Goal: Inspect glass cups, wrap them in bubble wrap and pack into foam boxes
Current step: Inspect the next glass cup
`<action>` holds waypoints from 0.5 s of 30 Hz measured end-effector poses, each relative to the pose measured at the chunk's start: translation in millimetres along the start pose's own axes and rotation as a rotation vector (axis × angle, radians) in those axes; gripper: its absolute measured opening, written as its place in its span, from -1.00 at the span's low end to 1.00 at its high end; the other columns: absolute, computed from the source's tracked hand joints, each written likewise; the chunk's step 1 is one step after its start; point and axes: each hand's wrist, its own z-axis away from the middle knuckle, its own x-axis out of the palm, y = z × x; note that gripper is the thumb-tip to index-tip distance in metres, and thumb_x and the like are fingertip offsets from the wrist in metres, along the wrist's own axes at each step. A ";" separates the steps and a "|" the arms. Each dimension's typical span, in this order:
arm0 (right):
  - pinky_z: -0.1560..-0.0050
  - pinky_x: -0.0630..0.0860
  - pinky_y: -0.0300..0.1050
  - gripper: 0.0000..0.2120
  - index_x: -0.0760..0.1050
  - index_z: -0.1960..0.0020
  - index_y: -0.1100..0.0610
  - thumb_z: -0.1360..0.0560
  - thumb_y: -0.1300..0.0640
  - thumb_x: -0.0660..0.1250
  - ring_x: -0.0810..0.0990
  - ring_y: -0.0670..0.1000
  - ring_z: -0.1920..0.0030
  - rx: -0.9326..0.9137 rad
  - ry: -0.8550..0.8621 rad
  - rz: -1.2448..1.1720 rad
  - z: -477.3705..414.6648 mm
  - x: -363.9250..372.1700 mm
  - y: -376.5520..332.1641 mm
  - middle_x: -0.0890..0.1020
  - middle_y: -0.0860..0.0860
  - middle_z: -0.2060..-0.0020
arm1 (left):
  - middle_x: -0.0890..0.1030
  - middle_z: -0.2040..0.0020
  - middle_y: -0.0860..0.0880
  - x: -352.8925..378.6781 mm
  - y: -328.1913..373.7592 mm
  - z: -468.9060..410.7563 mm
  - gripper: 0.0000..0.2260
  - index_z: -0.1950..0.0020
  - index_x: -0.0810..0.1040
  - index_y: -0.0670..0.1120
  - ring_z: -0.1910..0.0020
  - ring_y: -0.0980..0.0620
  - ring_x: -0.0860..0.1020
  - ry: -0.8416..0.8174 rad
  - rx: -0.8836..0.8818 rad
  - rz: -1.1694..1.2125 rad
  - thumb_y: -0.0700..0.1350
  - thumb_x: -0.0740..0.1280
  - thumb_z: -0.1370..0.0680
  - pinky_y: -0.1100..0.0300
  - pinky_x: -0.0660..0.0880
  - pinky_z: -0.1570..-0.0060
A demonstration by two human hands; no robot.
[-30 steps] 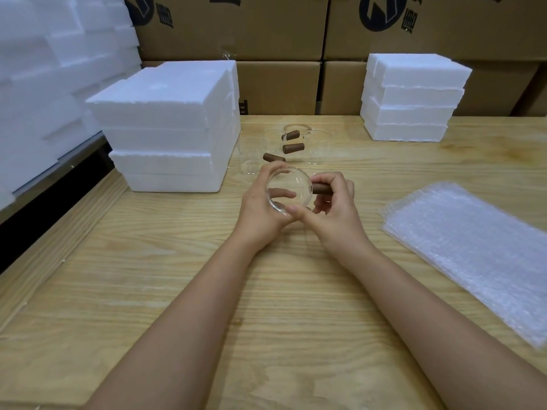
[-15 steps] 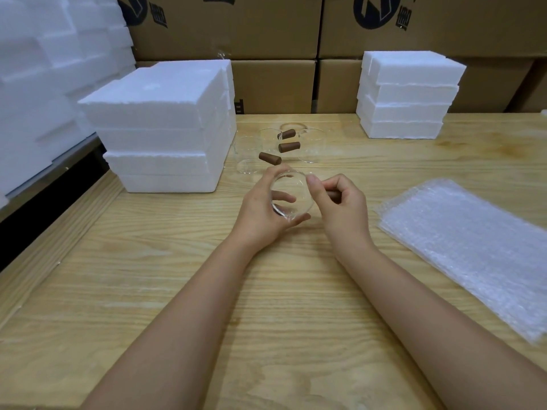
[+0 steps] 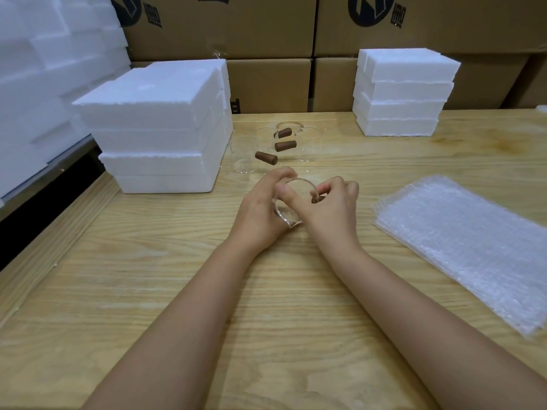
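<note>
Reading clock bearings from frame centre, left to right.

9 to 10 o'clock, far edge: wall of white foam blocks [image 3: 44, 84], off the table.

10 o'clock, on the wooden table [image 3: 148, 291]: tall foam box stack [image 3: 154, 128], white, lids on, near corner just beside the spare cups.

12 o'clock, close behind the hands: spare glass cups [image 3: 244, 155], clear, upright, grouped, with three brown handles [image 3: 266, 158] jutting out. Exact count of cups unclear through the glass.

Farther back at 12: cardboard cartons [image 3: 266, 84] along the table's rear edge.

Centre, entering from 7 o'clock: left hand [image 3: 254, 211], fingers curled over the top of the held glass cup [image 3: 288, 216], palm against its left side, grasping it.

Dead centre: held glass cup tilted, between both hands, low over the table. Contact with the wood not discernible.

Entering from 5 o'clock: right hand [image 3: 334, 208], fingers bent round the cup's right side at a peeking bit of brown handle, grasping as well.

1 o'clock: short foam box stack [image 3: 402, 93], four layers, well apart from the hands.

3 to 4 o'clock: bubble wrap sheets [image 3: 473, 247], flat pile on the table, no hand on it.
</note>
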 end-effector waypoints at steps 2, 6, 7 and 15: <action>-0.20 0.42 -0.07 -0.37 0.34 0.10 0.08 -0.10 -0.30 0.50 0.45 0.07 -0.11 -0.016 -0.009 0.033 1.2 2.3 0.0 0.27 -0.09 0.07 | 0.50 -0.13 0.24 -0.6 -1.3 -0.6 -0.45 -0.24 0.43 0.04 -0.01 0.23 0.54 0.000 -0.005 -0.012 -0.21 0.53 -0.32 0.56 0.34 0.07; 0.05 0.42 -0.41 -0.57 0.37 0.13 0.02 -0.26 -0.21 0.49 0.51 -0.20 0.10 -0.066 -0.030 -0.115 -2.7 -1.7 3.7 0.37 -0.07 0.04 | 0.53 -0.09 0.18 -0.1 -1.2 -1.3 -0.43 -0.21 0.42 0.12 0.08 0.24 0.57 0.030 -0.045 0.044 -0.18 0.57 -0.31 0.40 0.49 0.16; 0.15 0.42 -0.43 -0.70 0.39 0.15 0.01 -0.38 -0.13 0.45 0.51 -0.25 0.20 -0.093 -0.031 -0.208 -5.0 -4.6 5.9 0.45 -0.03 0.04 | 0.53 -0.11 0.17 0.0 -0.5 -1.6 -0.41 -0.19 0.40 0.17 0.08 0.23 0.58 0.045 -0.067 0.081 -0.17 0.59 -0.30 0.32 0.53 0.18; 0.25 0.49 -0.23 -0.81 0.51 -0.03 0.09 -0.53 0.35 0.27 0.53 -0.06 0.22 -0.225 -0.217 -0.514 -20.2 -23.6 18.4 0.58 0.06 0.18 | 0.48 -0.21 0.19 -4.3 -5.2 -4.6 -0.37 -0.28 0.41 -0.08 -0.02 0.03 0.62 0.089 -0.154 0.308 -0.17 0.62 -0.30 0.23 0.50 0.24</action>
